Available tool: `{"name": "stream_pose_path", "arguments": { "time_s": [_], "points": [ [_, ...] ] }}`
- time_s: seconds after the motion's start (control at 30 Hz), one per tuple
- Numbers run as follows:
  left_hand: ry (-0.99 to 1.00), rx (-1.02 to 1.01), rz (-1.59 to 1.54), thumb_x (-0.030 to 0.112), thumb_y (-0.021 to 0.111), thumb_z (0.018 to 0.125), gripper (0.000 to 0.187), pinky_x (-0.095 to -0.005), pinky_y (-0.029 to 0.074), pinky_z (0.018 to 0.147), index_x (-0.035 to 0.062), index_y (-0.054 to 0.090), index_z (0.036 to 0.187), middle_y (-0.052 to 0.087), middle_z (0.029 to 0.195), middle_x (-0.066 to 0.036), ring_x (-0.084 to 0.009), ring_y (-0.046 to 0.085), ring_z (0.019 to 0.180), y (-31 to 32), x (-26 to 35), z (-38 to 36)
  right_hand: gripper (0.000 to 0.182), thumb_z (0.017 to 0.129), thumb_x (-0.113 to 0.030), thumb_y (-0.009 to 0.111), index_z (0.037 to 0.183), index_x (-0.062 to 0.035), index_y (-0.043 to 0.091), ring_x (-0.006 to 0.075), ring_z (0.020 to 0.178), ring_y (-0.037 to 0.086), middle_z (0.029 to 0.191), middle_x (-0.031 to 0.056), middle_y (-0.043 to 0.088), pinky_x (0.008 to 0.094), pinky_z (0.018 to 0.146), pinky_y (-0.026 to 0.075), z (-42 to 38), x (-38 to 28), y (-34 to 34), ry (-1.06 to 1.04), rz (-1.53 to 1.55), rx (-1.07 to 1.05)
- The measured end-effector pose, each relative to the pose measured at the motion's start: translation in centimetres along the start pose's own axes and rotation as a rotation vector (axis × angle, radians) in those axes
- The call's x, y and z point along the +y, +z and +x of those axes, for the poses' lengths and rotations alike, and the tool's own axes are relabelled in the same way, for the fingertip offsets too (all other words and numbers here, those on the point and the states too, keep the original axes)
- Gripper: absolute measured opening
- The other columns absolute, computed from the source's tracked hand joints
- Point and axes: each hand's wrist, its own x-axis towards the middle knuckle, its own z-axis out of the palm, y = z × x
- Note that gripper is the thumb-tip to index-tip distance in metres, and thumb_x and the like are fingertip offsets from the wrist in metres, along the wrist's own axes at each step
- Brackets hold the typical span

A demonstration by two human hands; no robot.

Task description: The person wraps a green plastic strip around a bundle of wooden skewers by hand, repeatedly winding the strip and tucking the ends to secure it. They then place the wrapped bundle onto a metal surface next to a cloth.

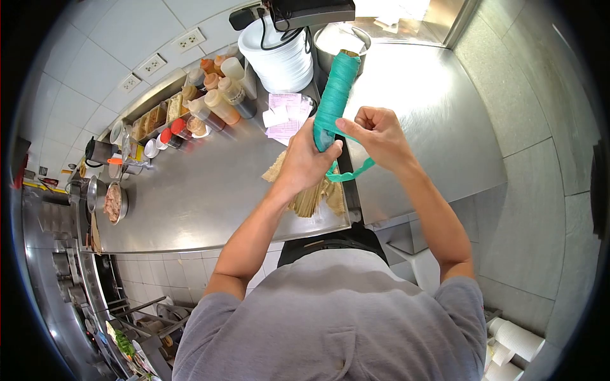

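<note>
A long bundle wrapped in green tape (336, 92) is held upright and slightly tilted over the counter, with a brown end showing at its top. My left hand (304, 159) is wrapped round its lower end. My right hand (380, 136) pinches a green strip (352, 174) beside the bundle, and a loop of it hangs below. Under my hands, a stack of thin tan sticks or leaves (307, 200) lies on crumpled brown paper or cloth (333, 195) at the counter's front edge.
The steel counter (190, 190) holds pink slips (289, 117), stacked white plates (276, 57), a metal pot (343, 41), several sauce bottles (221, 106) and a bowl of meat (114, 203) at the left. A second steel surface (419, 95) extends right.
</note>
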Motion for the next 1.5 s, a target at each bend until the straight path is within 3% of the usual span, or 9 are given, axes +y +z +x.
{"name": "stream_pose_path", "arguments": {
  "time_s": [0.07,0.37,0.57,0.67,0.77,0.97,1.27,1.43,1.5],
  "points": [
    [-0.031,-0.019,-0.056,0.009,0.071,0.089,0.027,-0.0301,0.049,0.067,-0.0008,0.06,0.112,0.062,0.085,-0.003,-0.0088,0.056,0.075,0.1,0.7,0.0,0.05,0.087,-0.033,0.079,0.057,-0.0076,0.048,0.0036,0.05,0.036,0.052,-0.0044,0.042,0.0271,0.044,0.028,-0.2,0.0,-0.1,-0.012,-0.092,0.001],
    [-0.102,-0.114,-0.147,0.002,0.069,0.086,0.021,-0.0266,0.049,0.061,-0.0011,0.06,0.105,0.063,0.083,-0.001,-0.0072,0.058,0.07,0.1,0.3,-0.1,0.053,0.091,-0.029,0.075,0.056,-0.0042,0.044,0.0045,0.053,0.033,0.053,-0.0045,0.038,0.029,0.045,0.027,-1.1,-1.0,0.0,-0.017,-0.195,-0.059],
    [-0.133,-0.224,-0.355,-0.002,0.069,0.076,0.021,-0.0286,0.048,0.061,0.0,0.062,0.095,0.06,0.077,0.0,-0.0107,0.061,0.069,-0.2,1.2,-1.6,0.052,0.091,-0.025,0.076,0.056,-0.0043,0.044,0.0028,0.054,0.031,0.053,-0.0056,0.035,0.0271,0.045,0.025,-3.2,-1.6,-0.2,-0.174,-0.061,-0.025],
    [-0.281,-0.333,-0.514,-0.003,0.069,0.073,0.018,-0.0274,0.048,0.06,0.0012,0.062,0.09,0.061,0.075,-0.001,-0.0115,0.062,0.067,-0.8,2.7,-2.8,0.051,0.091,-0.024,0.076,0.056,-0.0047,0.044,0.0029,0.055,0.03,0.053,-0.0056,0.034,0.027,0.045,0.025,-4.3,-2.4,-0.3,-0.196,0.033,-0.009],
    [-0.277,-0.45,-0.642,-0.004,0.069,0.07,0.02,-0.0277,0.048,0.056,0.0005,0.062,0.088,0.061,0.076,-0.004,-0.0144,0.062,0.063,-1.5,4.6,-4.3,0.045,0.093,-0.021,0.074,0.06,-0.0037,0.05,0.0023,0.054,0.036,0.052,-0.0043,0.041,0.0262,0.045,0.028,-5.8,-2.1,-0.2,-0.325,0.093,-0.045],
    [-0.47,-0.567,-0.909,-0.007,0.068,0.065,0.026,-0.0303,0.046,0.049,-0.0014,0.06,0.09,0.06,0.075,-0.009,-0.0173,0.06,0.057,-1.4,5.2,-5.5,0.033,0.095,-0.018,0.071,0.069,-0.0002,0.061,0.0029,0.055,0.053,0.059,0.0017,0.062,0.0241,0.047,0.037,-7.5,-2.6,0.5,-0.283,0.325,-0.057],
    [-0.292,-0.575,-0.992,-0.007,0.067,0.069,0.027,-0.0311,0.048,0.047,-0.0015,0.058,0.094,0.058,0.072,-0.009,-0.018,0.059,0.054,-0.5,5.0,-3.8,0.043,0.097,-0.023,0.07,0.062,-0.0024,0.055,0.0031,0.057,0.053,0.059,0.0016,0.061,0.0234,0.047,0.037,-7.8,-1.0,0.6,-0.206,0.307,0.085],
    [-0.398,-0.665,-1.148,-0.005,0.067,0.067,0.033,-0.0315,0.047,0.044,-0.0022,0.056,0.097,0.057,0.07,-0.011,-0.0194,0.057,0.049,-0.2,3.9,-4.1,0.024,0.092,-0.019,0.076,0.091,-0.0018,0.059,0.0066,0.061,0.061,0.071,0.0042,0.067,0.0221,0.051,0.047,-7.2,-0.6,0.2,-0.26,0.54,-0.011],
    [-0.398,-0.712,-1.158,-0.004,0.067,0.066,0.035,-0.0312,0.047,0.044,-0.0025,0.055,0.099,0.057,0.07,-0.012,-0.0196,0.056,0.047,-0.3,3.8,-4.2,0.036,0.089,-0.021,0.078,0.109,0.0006,0.057,0.0066,0.058,0.061,0.074,0.0053,0.068,0.0212,0.049,0.046,-7.2,-1.1,0.1,-0.232,0.617,-0.033]
  ]
}}
